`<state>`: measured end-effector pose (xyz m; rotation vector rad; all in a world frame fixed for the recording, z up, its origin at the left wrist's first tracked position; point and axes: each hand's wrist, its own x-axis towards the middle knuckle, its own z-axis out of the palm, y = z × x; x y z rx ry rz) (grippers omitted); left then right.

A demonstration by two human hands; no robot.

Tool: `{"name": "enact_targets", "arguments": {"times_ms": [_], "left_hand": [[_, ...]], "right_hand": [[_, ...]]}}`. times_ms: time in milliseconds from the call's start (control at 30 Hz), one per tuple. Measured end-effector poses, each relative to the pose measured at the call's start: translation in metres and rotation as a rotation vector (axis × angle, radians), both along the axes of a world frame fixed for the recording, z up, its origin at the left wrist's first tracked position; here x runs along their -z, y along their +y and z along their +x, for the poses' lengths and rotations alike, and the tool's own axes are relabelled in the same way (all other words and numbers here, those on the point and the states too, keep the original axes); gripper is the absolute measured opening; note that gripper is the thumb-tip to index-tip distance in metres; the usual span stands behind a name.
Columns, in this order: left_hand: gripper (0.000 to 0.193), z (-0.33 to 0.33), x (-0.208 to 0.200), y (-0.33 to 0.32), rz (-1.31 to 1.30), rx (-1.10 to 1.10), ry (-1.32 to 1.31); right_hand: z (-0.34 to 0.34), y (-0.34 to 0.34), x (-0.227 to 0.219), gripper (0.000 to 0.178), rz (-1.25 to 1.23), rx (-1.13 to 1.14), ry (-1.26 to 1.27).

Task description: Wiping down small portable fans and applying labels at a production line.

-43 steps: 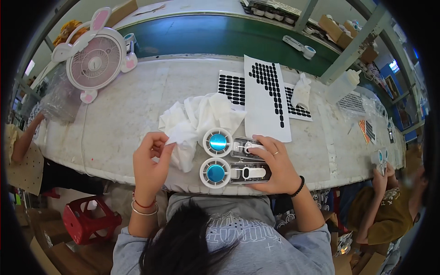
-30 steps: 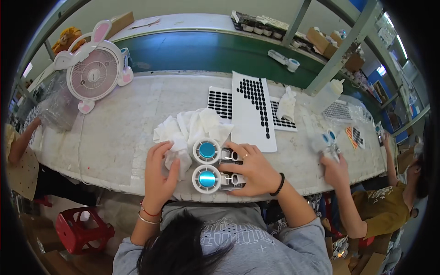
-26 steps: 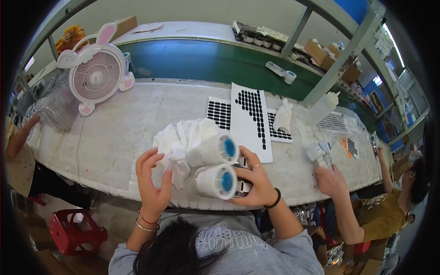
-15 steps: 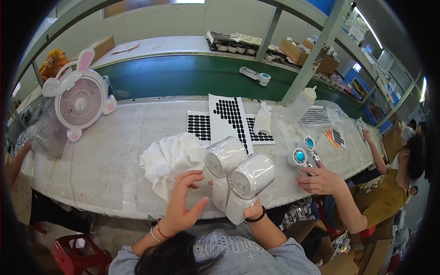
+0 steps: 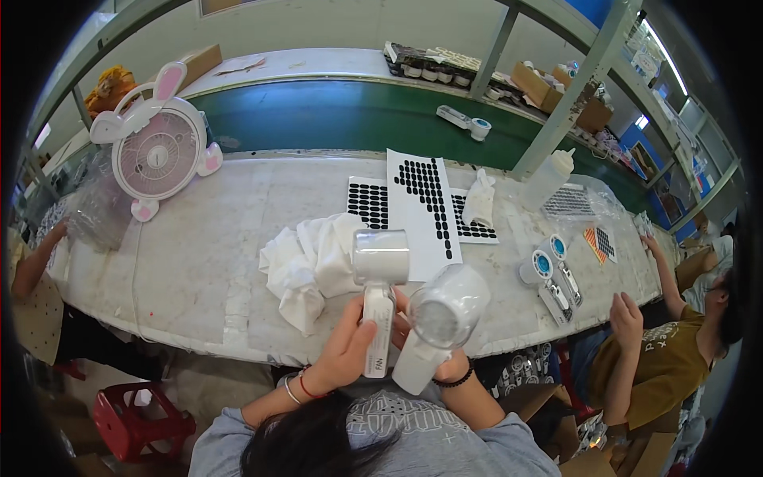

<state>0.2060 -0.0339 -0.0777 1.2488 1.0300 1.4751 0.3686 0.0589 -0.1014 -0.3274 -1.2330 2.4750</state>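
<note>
Two white handheld fans with thick, shiny round heads are in my hands over the table's near edge. My left hand (image 5: 347, 352) is closed round the handle of the left fan (image 5: 380, 258), which stands nearly upright. In my right hand (image 5: 455, 368) is the other fan (image 5: 449, 310), tilted to the right; its head and handle hide part of that hand. Some right fingertips reach to the left fan's handle. Left of the fans lies a crumpled white cloth (image 5: 306, 262). Beyond them are white sheets of black oval stickers (image 5: 421, 211).
A rabbit-shaped fan (image 5: 157, 155) stands at the left. To the right are a squeeze bottle (image 5: 548, 179), a small white cloth (image 5: 479, 200) and two blue-centred handheld fans (image 5: 542, 266). Another fan (image 5: 465, 123) lies on the green belt (image 5: 318, 115). A co-worker (image 5: 668, 350) sits at the right.
My left hand has closed on the left fan, and this fan has turned upright, apart from the other. The co-worker's hand has drawn back from the two fans on the table.
</note>
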Motion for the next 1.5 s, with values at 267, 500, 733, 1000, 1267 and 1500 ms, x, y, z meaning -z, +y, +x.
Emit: {"name": "enact_targets", "arguments": {"times_ms": [267,500,733,1000,1267,1500], "left_hand": [[0.042,0.007,0.002,0.003,0.039,0.09,-0.344],[0.045,0.004,0.011,0.0,0.028,0.036,-0.258],[0.046,0.002,0.011,0.003,0.095,-0.054,-0.334],[0.067,-0.005,0.012,0.0,-0.037,-0.185,-0.16],[0.054,-0.005,-0.006,-0.004,-0.093,-0.069,-0.295],[0.04,-0.002,-0.001,0.007,-0.219,-0.107,-0.504]], "right_hand": [[0.002,-0.009,-0.036,0.098,-0.097,0.268,0.023],[-0.002,-0.016,-0.037,0.076,0.052,0.37,-0.03],[-0.006,-0.015,-0.045,0.062,0.2,0.424,-0.043],[-0.002,-0.011,-0.036,0.052,0.212,0.518,-0.047],[-0.004,-0.014,-0.036,0.042,0.298,0.572,0.01],[-0.008,-0.008,-0.033,0.052,-0.101,0.512,0.027]]}}
